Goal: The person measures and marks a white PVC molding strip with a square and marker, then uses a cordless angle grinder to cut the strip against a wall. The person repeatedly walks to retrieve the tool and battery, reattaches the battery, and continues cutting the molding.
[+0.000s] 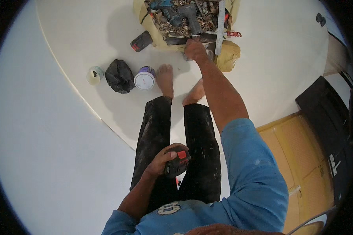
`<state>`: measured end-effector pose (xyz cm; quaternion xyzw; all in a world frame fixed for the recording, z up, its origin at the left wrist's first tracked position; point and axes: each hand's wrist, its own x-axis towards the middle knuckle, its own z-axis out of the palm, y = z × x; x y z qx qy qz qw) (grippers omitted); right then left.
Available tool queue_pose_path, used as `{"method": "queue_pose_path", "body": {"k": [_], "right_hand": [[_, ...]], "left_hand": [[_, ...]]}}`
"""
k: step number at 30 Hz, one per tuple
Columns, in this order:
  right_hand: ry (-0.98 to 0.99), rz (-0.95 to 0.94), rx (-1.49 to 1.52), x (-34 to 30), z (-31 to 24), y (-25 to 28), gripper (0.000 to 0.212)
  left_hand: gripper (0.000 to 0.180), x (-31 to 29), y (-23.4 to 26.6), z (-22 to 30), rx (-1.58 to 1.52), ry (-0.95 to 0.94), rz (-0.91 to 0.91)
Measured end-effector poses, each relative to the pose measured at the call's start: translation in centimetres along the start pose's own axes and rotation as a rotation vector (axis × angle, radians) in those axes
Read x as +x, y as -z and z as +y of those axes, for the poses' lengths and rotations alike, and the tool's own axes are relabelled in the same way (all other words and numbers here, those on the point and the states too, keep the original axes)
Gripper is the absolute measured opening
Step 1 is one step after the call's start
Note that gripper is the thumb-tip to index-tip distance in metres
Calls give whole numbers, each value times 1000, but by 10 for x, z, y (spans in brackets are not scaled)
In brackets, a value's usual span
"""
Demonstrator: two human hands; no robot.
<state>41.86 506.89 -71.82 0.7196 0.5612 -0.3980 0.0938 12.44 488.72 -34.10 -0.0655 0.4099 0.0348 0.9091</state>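
Note:
My left hand (161, 162) is wrapped round a black cordless tool battery (177, 161) with a red button, held in front of my thighs. My right arm stretches forward, and my right hand (196, 50) is at the near edge of a pale yellow tool bag (159, 39). Its fingers look closed beside the lower end of a grey cordless drill (190, 18); what they grip is hidden. The drill lies on a heap of screws and small metal fittings (176, 30). A second black and red battery (141, 41) lies on the floor left of the bag.
A metal ruler (220, 27) and a red-handled tool (233, 34) lie across the bag's right side. By my feet stand a white-lidded purple tub (145, 79), a black plastic bag (120, 76) and a pale cup (94, 75). A brown door (298, 156) is at the right.

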Motion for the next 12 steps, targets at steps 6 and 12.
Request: {"method": "queue_pose_path", "body": {"k": [6,12], "right_hand": [[266,384,317,-100,-12,106,13],[242,381,420,-182,-27,197,19]], "left_hand": [[83,12,-41,1,-239,-52,-69],[82,23,-61,65,-233,-204,-238]]}}
